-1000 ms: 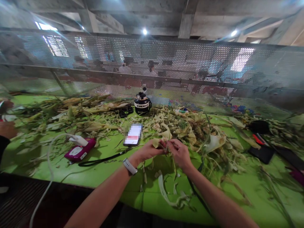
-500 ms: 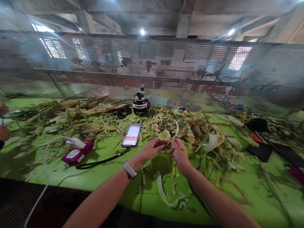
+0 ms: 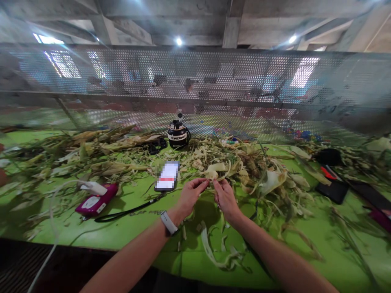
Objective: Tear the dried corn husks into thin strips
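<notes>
Between my two hands is a pale, curled piece of corn husk (image 3: 213, 172), just above the green table (image 3: 131, 232). My left hand (image 3: 191, 195) has a watch on its wrist and pinches the husk's left side with thumb and forefinger. On the other side, my right hand (image 3: 225, 199) is closed on the same husk, its fingertips close to the left ones. The fingers partly hide the husk's lower edge. Below my hands lie curled strips of husk (image 3: 210, 248) on the table. Behind them spreads a heap of dry husks and leaves (image 3: 244, 162).
A phone (image 3: 166, 176) with a black strap lies left of my hands. Farther left sits a magenta power bank (image 3: 97, 200) with a white plug and cable. A black jar (image 3: 178, 135) stands before the perforated metal screen (image 3: 137, 81). At right lies a dark flat case (image 3: 332, 190).
My hands have drawn slightly closer together around the husk, and its pale piece now stands more upright between the fingertips. The whole view has shifted a little.
</notes>
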Demonstrator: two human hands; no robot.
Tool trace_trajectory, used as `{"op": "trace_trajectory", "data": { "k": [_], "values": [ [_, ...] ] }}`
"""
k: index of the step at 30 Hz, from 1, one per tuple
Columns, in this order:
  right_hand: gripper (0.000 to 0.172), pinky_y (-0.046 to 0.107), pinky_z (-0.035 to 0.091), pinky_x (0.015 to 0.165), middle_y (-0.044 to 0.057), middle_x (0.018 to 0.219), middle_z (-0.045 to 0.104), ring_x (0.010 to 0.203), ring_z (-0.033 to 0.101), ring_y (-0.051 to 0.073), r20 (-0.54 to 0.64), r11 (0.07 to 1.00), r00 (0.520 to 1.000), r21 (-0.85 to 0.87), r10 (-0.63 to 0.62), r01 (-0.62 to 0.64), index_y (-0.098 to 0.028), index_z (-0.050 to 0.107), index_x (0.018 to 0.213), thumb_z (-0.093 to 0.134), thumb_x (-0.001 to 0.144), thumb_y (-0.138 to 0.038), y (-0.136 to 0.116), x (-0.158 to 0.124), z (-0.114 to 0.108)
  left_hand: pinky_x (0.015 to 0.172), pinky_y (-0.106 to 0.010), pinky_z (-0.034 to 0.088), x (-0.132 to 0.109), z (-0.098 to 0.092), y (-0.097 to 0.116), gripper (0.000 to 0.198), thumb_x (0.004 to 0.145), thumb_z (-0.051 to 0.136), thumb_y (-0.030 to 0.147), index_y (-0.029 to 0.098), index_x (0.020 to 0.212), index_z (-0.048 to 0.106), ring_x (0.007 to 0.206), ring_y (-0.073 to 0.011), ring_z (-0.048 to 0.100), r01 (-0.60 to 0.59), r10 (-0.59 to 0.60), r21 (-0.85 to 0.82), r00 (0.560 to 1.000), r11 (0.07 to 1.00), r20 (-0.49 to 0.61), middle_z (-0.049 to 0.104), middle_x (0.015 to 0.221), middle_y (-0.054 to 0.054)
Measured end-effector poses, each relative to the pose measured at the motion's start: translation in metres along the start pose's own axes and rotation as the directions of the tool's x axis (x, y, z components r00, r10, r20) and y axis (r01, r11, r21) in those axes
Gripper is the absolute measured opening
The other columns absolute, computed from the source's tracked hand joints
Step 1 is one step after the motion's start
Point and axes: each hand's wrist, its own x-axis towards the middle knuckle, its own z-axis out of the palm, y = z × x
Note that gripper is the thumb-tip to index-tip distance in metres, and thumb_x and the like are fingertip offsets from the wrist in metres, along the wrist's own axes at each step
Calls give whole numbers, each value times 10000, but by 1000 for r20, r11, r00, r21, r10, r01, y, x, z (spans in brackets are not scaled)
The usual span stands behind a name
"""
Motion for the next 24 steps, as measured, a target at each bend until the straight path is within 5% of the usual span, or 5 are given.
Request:
{"op": "trace_trajectory", "data": {
  "k": [5, 9, 14, 20, 24],
  "values": [
    [310, 217, 297, 377, -102, 468, 396, 360, 368, 99, 53, 914, 990, -379, -131, 142, -205, 444, 909, 497, 798, -490, 4, -2, -6, 675, -242, 468, 4, -5, 2, 332, 531, 797, 275, 145, 814, 679, 662, -110, 591, -43, 43, -6, 996, 999, -78, 684, 765, -22],
    [152, 260, 392, 568, 22, 718, 602, 624, 563, 159, 255, 435, 860, -778, -441, 454, -189, 564, 936, 484, 859, -293, 3, -5, -14, 703, -255, 465, 6, -10, 1, 256, 581, 758, 273, 148, 793, 684, 705, -131, 593, -158, 177, 182, 979, 971, -97, 683, 756, -27],
    [184, 282, 376, 667, 57, 769, 594, 744, 537, 178, 456, -36, 683, -845, -570, 534, -212, 658, 823, 490, 890, -247, -10, -7, -21, 728, -299, 469, 8, -13, 2, 200, 623, 715, 287, 160, 778, 720, 746, -179, 614, -221, 248, 353, 968, 909, -33, 713, 799, -59],
    [101, 314, 344, 748, 56, 950, 631, 866, 507, 196, 562, -158, 551, -774, -617, 613, -219, 667, 842, 567, 851, -216, -16, -6, -23, 687, -297, 484, 9, -15, 0, 221, 618, 724, 341, 167, 754, 726, 711, -178, 613, -260, 272, 380, 962, 887, 23, 713, 770, -52],
    [107, 296, 344, 775, 27, 934, 646, 856, 508, 172, 605, -113, 513, -706, -610, 699, -229, 655, 881, 550, 866, -218, -16, -6, -22, 635, -279, 486, 10, -15, -4, 312, 583, 746, 401, 147, 757, 700, 622, -137, 584, -178, 172, 230, 984, 957, 43, 686, 700, -32]
  ]
}}
